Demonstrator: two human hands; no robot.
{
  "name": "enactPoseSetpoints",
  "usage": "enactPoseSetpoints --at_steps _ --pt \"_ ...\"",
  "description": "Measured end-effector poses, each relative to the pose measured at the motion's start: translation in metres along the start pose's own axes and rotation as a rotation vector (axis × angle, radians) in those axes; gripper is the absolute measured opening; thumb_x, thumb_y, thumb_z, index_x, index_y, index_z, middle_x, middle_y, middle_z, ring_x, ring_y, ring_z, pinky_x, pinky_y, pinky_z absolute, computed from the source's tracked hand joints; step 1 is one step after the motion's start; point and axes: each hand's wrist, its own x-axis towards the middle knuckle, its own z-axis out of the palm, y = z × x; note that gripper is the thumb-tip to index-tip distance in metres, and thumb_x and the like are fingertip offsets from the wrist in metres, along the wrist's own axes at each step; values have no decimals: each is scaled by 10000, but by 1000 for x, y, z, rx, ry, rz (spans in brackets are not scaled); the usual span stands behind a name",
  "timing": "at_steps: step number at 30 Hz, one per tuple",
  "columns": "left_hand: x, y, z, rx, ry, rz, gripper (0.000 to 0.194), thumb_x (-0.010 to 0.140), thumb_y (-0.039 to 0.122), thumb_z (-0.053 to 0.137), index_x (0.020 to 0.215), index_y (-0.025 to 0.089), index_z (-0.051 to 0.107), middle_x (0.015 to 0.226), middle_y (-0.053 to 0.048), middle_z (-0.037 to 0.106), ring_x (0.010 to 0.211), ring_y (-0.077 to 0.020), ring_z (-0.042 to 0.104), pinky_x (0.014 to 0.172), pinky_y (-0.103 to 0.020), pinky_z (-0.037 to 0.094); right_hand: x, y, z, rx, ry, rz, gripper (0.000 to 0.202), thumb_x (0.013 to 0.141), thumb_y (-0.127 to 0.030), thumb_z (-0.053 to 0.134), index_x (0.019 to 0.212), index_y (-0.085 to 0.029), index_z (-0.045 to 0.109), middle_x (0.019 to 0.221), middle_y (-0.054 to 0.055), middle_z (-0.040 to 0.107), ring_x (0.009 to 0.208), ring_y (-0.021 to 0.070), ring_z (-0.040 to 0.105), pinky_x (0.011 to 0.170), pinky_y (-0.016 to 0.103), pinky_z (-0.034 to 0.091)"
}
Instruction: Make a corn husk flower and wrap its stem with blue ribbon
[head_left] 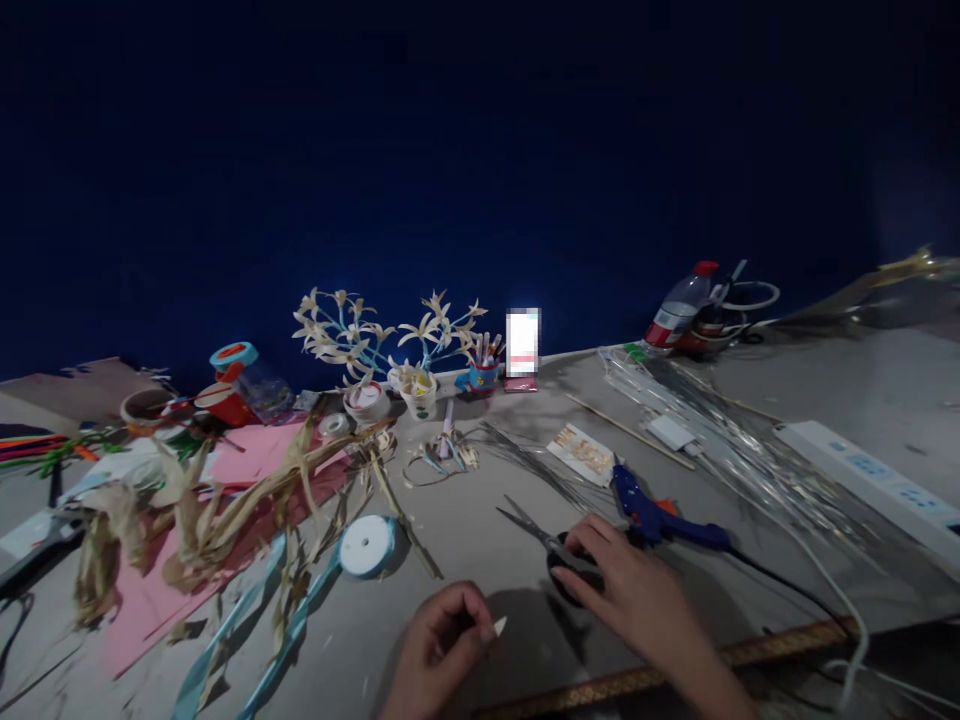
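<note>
My left hand (450, 635) is closed near the front edge of the table, pinching a small pale pointed piece (500, 626) that looks like corn husk. To its right, my right hand (626, 585) grips the black handles of a pair of scissors (526, 522). The blades point to the upper left, slightly apart, with nothing between them. A dark shadow lies on the tabletop below the handles. Just beyond my right hand lies a blue hot glue gun (645, 505). A roll of light blue ribbon (366, 546) rests left of the scissors.
Dried corn husks (202, 530) spread over pink paper (154, 610) at left. Two husk-flower arrangements (349, 335) stand at the back, near a lit phone (522, 342). Thin wires (536, 462) lie mid-table. A bottle (679, 310), plastic-wrapped strands (720, 430) and a power strip (870, 475) occupy the right.
</note>
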Motion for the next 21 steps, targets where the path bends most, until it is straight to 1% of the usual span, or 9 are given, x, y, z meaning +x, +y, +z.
enactPoseSetpoints --at_steps 1,2,4,6,8,11,14,18,21 --pt "2 0 0 37 -24 44 381 851 529 673 736 175 591 716 -8 531 694 -152 466 649 -253 344 -2 -7 0 80 -8 -35 149 913 -374 605 938 -227 606 993 47 645 778 199 632 709 304 458" --pt "3 1 1 77 -45 91 375 866 515 656 724 176 583 728 -15 532 709 -159 477 659 -257 349 -3 -15 1 172 -44 -78 186 924 -412 595 962 -232 616 978 38 642 762 186 616 701 293 454" --pt "6 3 2 151 -75 174 355 884 480 634 707 179 569 740 -26 535 736 -174 506 679 -265 364 -6 -31 7 359 -163 -146 254 913 -483 608 977 -238 632 929 17 638 731 167 586 673 265 440" --pt "6 5 2 209 -98 217 315 891 435 627 713 182 569 761 -37 555 764 -188 539 704 -272 386 -8 -45 14 494 -264 -166 293 888 -522 629 916 -230 637 874 4 637 741 166 575 668 251 423" --pt "5 7 1 238 -114 228 279 891 399 630 722 184 576 786 -49 581 782 -196 565 725 -279 406 -10 -53 20 580 -315 -161 301 887 -519 622 839 -221 622 834 -1 635 774 173 569 701 253 416" --pt "2 7 -4 234 -142 226 268 890 385 635 719 185 582 790 -55 594 774 -197 574 721 -282 417 -13 -56 27 669 -358 -171 276 903 -477 593 813 -217 611 836 0 639 813 180 568 761 266 414" --pt "0 6 -9 223 -180 231 293 885 409 646 708 185 583 781 -56 593 767 -196 573 720 -284 418 -17 -55 33 754 -381 -194 281 888 -476 593 795 -212 608 837 6 635 831 188 577 772 279 410" --pt "-2 4 -12 194 -218 204 338 870 464 673 695 186 590 779 -54 589 767 -189 565 725 -281 404 -24 -54 43 845 -383 -126 297 836 -489 633 756 -204 608 827 13 623 831 198 573 757 289 402" --pt "-3 0 -14 72 -261 160 400 816 534 720 677 182 589 761 -40 562 749 -177 541 722 -281 392 -28 -53 53 963 -364 -75 341 794 -523 667 705 -199 611 773 11 601 808 196 565 762 298 401"
